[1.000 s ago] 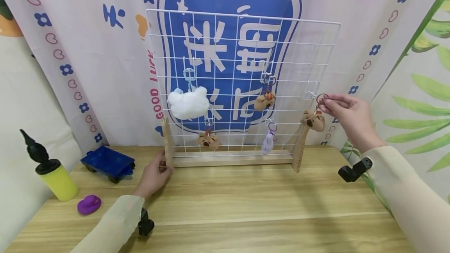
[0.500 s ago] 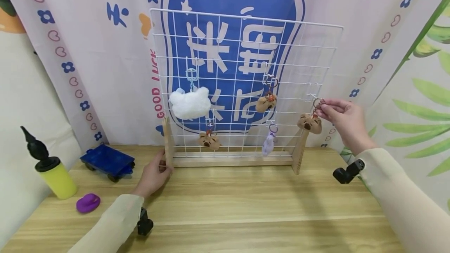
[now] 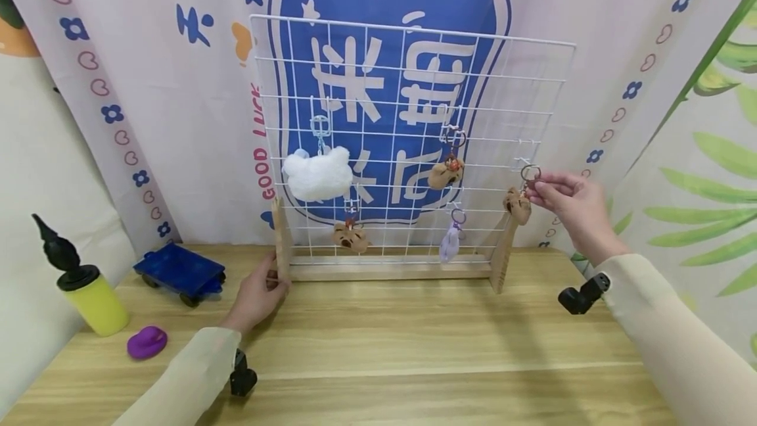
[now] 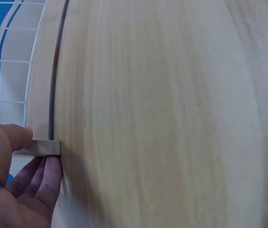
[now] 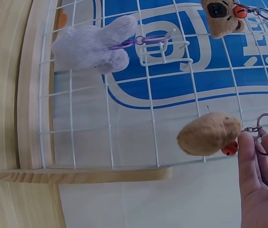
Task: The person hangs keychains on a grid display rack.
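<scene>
My right hand [image 3: 573, 209] pinches the metal ring and chain of a brown plush keychain [image 3: 518, 206] between thumb and fingers. The plush dangles in front of the right edge of a white wire grid [image 3: 404, 30]. Just above the ring a white hook [image 3: 523, 162] juts from the grid; ring and hook look apart. In the right wrist view the plush [image 5: 208, 135] shows its back, with a red bell beside it. My left hand [image 3: 257, 294] grips the left wooden upright [image 3: 282, 242] of the grid's stand, thumb on one face and fingers on the other [image 4: 39, 148].
On other hooks hang a white plush [image 3: 319, 175], two brown plush keychains [image 3: 446, 173] [image 3: 351, 238] and a lilac one [image 3: 450, 244]. At left stand a blue toy cart [image 3: 180, 273], a yellow pump [image 3: 97, 304] and a purple toy hat [image 3: 147, 342]. A printed curtain [image 3: 207, 117] hangs behind.
My right hand has shifted left and slightly down with the keychain. The plush has turned on its chain, and its ring stands below the hook. My left hand has stayed on the upright.
</scene>
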Action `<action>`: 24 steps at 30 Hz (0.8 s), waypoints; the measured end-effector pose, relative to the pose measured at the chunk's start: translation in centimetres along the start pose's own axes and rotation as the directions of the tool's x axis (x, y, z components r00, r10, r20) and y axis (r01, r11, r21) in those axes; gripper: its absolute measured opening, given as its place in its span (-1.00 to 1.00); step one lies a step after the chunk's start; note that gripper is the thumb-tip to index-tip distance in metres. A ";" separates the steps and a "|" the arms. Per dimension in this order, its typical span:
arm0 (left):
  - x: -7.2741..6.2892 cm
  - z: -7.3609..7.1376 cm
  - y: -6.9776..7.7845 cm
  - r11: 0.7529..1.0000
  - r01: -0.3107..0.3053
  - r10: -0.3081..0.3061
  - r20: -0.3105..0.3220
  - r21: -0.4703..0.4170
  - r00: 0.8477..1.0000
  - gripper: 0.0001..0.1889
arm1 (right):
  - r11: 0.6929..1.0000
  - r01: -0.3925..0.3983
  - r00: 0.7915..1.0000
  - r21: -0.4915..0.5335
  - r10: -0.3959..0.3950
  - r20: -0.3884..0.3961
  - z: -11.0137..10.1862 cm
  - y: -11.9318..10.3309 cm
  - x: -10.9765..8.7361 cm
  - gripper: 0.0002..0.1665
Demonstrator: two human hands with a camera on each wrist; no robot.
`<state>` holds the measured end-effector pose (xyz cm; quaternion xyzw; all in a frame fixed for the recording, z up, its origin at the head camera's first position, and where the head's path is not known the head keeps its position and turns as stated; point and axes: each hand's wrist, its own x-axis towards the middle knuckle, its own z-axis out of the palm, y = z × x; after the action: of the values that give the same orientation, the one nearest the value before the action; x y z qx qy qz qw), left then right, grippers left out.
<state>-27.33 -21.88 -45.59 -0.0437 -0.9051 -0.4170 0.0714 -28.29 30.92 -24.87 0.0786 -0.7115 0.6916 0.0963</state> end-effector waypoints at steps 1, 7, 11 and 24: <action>0.0 0.0 0.0 1.000 0.000 0.000 0.001 -0.002 1.000 -0.24 | 1.000 0.000 1.000 -0.001 0.000 0.004 0.0 0.1 -0.1 -0.82; 0.0 -0.3 -0.2 1.000 0.006 -0.006 0.006 -0.016 1.000 -0.23 | 0.997 -0.009 1.000 -0.071 0.010 0.009 -0.3 0.7 -0.5 -0.77; 0.2 -0.4 -0.2 1.000 0.004 -0.004 0.008 -0.022 1.000 -0.24 | 0.991 -0.008 1.000 -0.136 0.009 0.005 -0.4 1.3 -1.0 -0.76; -0.9 -2.3 2.5 0.989 -0.085 0.099 -0.113 0.119 0.989 -0.48 | 0.810 0.227 0.973 -0.541 -0.207 0.098 1.1 4.4 -4.1 -0.69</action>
<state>-25.88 -21.99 -42.36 -0.0564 -0.9186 -0.3627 0.1465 -25.44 29.90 -30.18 0.1400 -0.8676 0.4416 0.1809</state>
